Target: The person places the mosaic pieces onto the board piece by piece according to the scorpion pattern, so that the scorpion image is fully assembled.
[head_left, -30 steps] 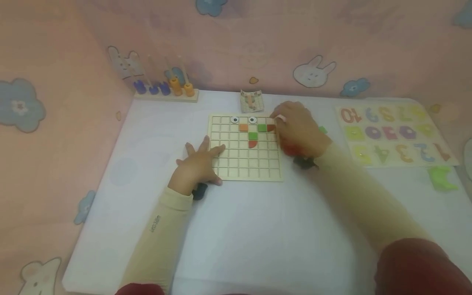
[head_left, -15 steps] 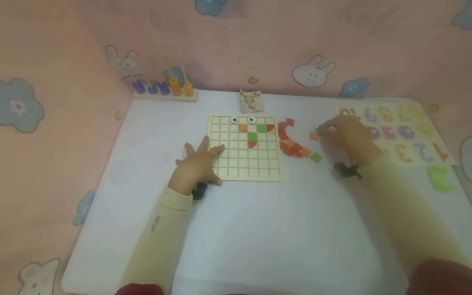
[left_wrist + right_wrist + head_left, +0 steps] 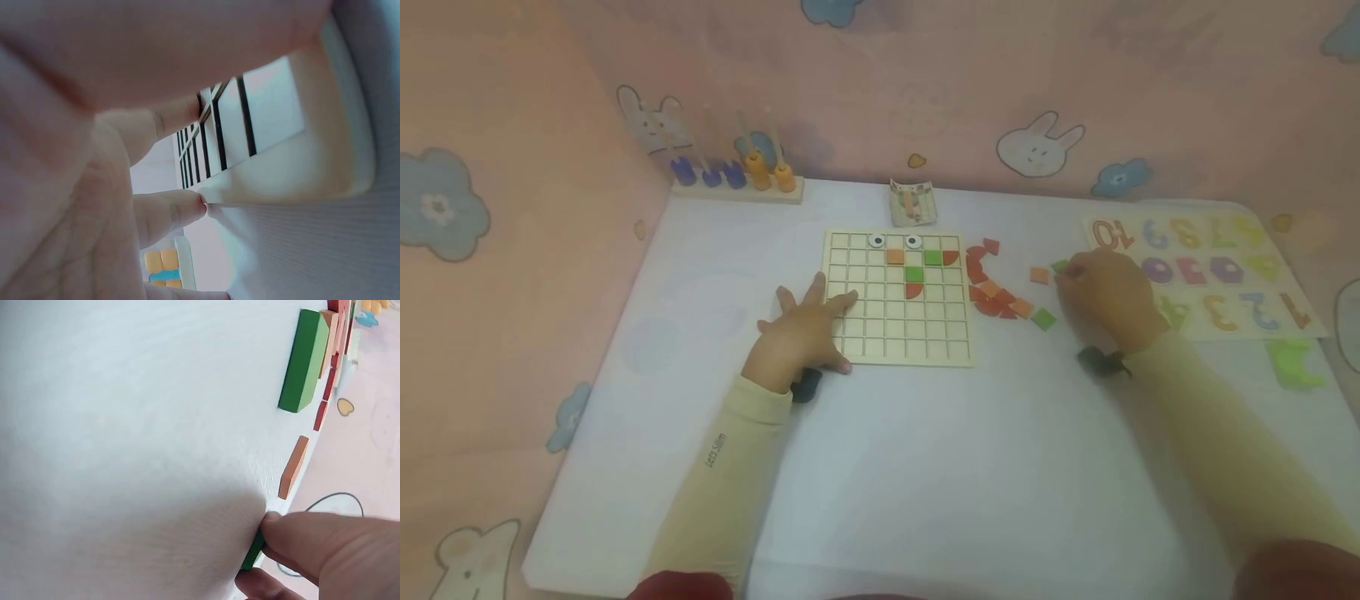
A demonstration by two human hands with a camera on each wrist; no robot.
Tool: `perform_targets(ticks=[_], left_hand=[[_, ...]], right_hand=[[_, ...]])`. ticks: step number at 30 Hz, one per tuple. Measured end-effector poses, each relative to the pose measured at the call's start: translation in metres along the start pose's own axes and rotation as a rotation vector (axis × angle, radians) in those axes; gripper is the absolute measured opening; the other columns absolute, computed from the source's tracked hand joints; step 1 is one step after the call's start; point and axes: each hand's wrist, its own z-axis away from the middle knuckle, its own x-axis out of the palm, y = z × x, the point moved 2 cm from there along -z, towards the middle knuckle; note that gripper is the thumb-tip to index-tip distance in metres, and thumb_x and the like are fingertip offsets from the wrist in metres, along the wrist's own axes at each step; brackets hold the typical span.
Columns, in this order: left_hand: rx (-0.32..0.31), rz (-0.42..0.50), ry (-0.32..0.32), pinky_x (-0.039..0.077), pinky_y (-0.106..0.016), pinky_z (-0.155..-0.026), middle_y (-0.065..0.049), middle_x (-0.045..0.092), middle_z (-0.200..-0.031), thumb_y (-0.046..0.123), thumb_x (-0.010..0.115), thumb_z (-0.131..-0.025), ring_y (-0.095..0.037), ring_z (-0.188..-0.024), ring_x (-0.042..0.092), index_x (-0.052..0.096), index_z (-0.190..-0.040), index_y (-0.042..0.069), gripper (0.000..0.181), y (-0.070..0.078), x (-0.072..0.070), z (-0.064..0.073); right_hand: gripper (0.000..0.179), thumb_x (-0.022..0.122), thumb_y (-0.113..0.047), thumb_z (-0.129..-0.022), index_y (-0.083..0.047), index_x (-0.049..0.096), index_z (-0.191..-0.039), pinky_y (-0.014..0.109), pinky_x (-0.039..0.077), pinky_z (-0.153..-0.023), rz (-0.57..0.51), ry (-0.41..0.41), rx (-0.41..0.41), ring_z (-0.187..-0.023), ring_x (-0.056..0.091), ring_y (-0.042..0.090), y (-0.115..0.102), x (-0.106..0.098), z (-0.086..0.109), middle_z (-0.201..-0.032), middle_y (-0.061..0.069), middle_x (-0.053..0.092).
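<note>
Reaches in with pale sleeves (image 3: pixel 726 483) over a white worktop (image 3: pixel 970 475). Lays the left hand (image 3: pixel 803 332), fingers spread wide, across the left edge of a grid board (image 3: pixel 898 327). Shows two eye tiles (image 3: pixel 913 242) in the board's farthest row, with orange, green and red tiles (image 3: pixel 913 274) in the three rows nearer. Has a scatter of loose tiles (image 3: pixel 988 307), mostly red and orange, just right of the board. Pinches a green tile (image 3: pixel 252 551) between thumb and finger of the right hand (image 3: pixel 1108 296), low at the worktop, near a single orange tile (image 3: pixel 1039 276). Includes, farther right, a number puzzle (image 3: pixel 1138 250). Ends, beyond the board, with a creased card (image 3: pixel 913 204), a bead rack (image 3: pixel 737 194) and a pink rabbit-patterned backdrop (image 3: pixel 955 83).
</note>
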Motion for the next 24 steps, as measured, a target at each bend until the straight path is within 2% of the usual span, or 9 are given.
perform_targets(ticks=[10,14,17,19,22,24], left_hand=[[0.001,0.002,0.003,0.008,-0.092,-0.103,-0.009,-0.013,-0.177,0.03,0.099,-0.074,-0.062,-0.151,-0.019,0.03,-0.168,0.038,0.117,-0.003,0.0,0.0],[0.003,-0.001,0.004,0.009,-0.092,-0.103,-0.009,-0.013,-0.177,0.03,0.099,-0.074,-0.062,-0.15,-0.019,0.03,-0.168,0.038,0.117,-0.004,0.0,0.0],[0.002,-0.008,0.005,0.009,-0.092,-0.103,-0.009,-0.013,-0.177,0.031,0.099,-0.074,-0.062,-0.151,-0.019,0.03,-0.168,0.038,0.117,-0.004,0.001,-0.001],[0.001,-0.009,0.006,0.01,-0.092,-0.104,-0.008,-0.013,-0.177,0.031,0.099,-0.074,-0.062,-0.151,-0.018,0.03,-0.168,0.039,0.117,-0.004,0.001,-0.001],[0.005,-0.008,0.009,0.009,-0.091,-0.104,-0.008,-0.013,-0.177,0.032,0.099,-0.073,-0.062,-0.151,-0.018,0.03,-0.168,0.04,0.117,-0.004,0.001,-0.002],[0.011,-0.008,0.011,0.009,-0.091,-0.104,-0.008,-0.013,-0.177,0.032,0.099,-0.073,-0.062,-0.151,-0.018,0.03,-0.168,0.04,0.117,-0.004,0.001,-0.003]], right_hand=[[0.03,0.06,-0.017,-0.099,0.007,0.072,-0.113,0.066,0.046,-0.099,-0.001,0.045,-0.051,-0.113,0.062,0.052,-0.003,-0.002,-0.007,-0.117,0.033,0.07],[0.026,0.065,-0.016,-0.098,0.006,0.073,-0.11,0.063,0.049,-0.095,0.01,0.085,-0.098,-0.104,0.065,0.048,-0.02,-0.006,-0.007,-0.109,0.029,0.072],[0.03,0.068,-0.023,-0.1,0.002,0.074,-0.116,0.061,0.049,-0.101,0.006,0.047,-0.098,-0.11,0.063,0.043,-0.052,-0.004,-0.014,-0.117,0.024,0.072],[0.032,0.07,-0.03,-0.102,-0.003,0.075,-0.119,0.058,0.045,-0.107,-0.023,-0.02,-0.098,-0.113,0.059,0.038,-0.083,0.002,-0.022,-0.122,0.018,0.071],[0.029,0.072,-0.029,-0.1,-0.008,0.078,-0.119,0.053,0.04,-0.114,-0.041,-0.095,-0.193,-0.12,0.057,0.033,-0.136,0.012,-0.037,-0.126,0.011,0.071],[0.023,0.075,-0.024,-0.099,-0.009,0.081,-0.115,0.049,0.041,-0.113,-0.029,-0.109,-0.323,-0.12,0.06,0.031,-0.171,0.02,-0.045,-0.122,0.009,0.073]])
